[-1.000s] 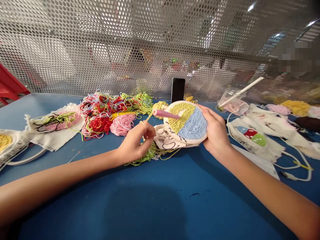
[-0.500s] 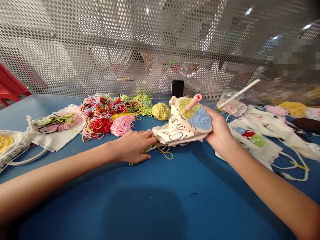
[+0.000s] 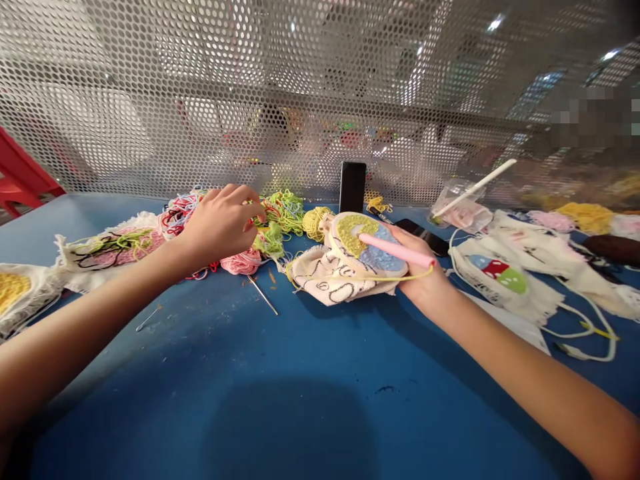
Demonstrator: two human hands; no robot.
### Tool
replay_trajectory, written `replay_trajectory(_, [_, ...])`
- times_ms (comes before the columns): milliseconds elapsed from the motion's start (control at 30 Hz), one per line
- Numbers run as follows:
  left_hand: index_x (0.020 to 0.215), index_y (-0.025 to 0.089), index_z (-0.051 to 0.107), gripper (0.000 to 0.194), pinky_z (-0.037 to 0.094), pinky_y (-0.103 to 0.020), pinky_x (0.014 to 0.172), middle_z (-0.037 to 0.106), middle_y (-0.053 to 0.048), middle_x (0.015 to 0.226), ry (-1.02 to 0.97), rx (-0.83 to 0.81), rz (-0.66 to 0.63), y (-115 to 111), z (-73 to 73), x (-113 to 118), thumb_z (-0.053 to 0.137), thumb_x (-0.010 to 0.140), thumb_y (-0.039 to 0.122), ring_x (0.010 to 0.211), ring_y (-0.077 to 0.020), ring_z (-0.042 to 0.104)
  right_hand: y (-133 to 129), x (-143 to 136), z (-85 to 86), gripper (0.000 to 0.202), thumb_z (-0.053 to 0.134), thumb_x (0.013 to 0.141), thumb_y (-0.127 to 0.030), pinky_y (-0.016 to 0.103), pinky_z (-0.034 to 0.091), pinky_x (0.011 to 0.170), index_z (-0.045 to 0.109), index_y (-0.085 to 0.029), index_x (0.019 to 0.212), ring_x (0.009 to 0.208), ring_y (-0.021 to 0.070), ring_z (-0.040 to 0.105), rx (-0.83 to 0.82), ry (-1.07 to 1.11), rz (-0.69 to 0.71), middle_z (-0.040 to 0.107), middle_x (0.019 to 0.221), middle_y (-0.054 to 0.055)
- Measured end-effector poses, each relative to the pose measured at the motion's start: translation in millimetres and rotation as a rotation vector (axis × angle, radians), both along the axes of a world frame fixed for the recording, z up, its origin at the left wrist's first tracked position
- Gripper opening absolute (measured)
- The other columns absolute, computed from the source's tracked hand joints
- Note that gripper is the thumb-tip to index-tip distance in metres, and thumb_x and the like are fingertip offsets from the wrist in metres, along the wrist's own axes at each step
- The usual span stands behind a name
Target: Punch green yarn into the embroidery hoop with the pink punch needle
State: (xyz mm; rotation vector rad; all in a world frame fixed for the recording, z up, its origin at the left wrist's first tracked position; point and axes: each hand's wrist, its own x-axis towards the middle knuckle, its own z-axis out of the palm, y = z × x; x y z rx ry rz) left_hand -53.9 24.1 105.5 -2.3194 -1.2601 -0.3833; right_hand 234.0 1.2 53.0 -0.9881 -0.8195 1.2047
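My right hand [image 3: 425,277] has its fingers clamped on the hoop [image 3: 387,252], above the surface [image 3: 300,373]; the pink tube [image 3: 397,250] crosses the hoop. My left hand [image 3: 220,223], at the yarn pile [image 3: 286,208], is curled; fingertip closure cannot be determined

Blue table [image 3: 310,413] — perforated metal screen [image 3: 210,87] behind, red chair [image 3: 23,170] left.

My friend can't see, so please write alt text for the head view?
A right hand holds a round hoop of yellow and blue loops, with a pink tool against it; the left hand is near tangled yarn on a blue table.
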Motion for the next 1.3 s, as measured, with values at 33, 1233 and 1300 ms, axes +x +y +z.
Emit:
replay_trajectory(33, [0.087,0.014,0.063,0.027,0.04,-0.031,0.081,0.057,-0.004,0.094,-0.068,-0.1,-0.05,-6,3.2,3,0.037,0.079,0.011,0.09,-0.0153,0.05,0,-1,-1.3,0.019,0.06,0.071,-0.026,0.038,0.051,0.078,0.068,-0.02,0.087,0.086,0.0225,0.065,-0.005,0.017,0.01,0.07,0.092,0.005])
replay_trajectory(1233, [0.125,0.021,0.046,0.05,0.052,-0.03,0.078,0.05,-0.008,0.118,-1.026,-0.525,-0.384,-34,-2.0,31,0.046,0.076,0.012,0.103,-0.019,0.053,-39,-40,-14.1,0.023,0.06,0.074,-0.036,0.033,0.05,0.073,0.069,-0.022,0.09,0.085,0.0206,0.064,-0.035,-0.076,0.011,0.07,0.093,0.003])
replay_trajectory(1300, [0.115,0.02,0.055,0.04,0.049,-0.032,0.087,0.05,-0.007,0.121,-0.907,-0.442,-0.352,-28,-1.0,29,0.046,0.077,0.013,0.11,-0.0195,0.05,-39,-41,-14.2,0.022,0.06,0.074,-0.036,0.033,0.05,0.073,0.068,-0.022,0.09,0.084,0.0209,0.064,-0.04,-0.054,0.057,0.07,0.093,0.003])
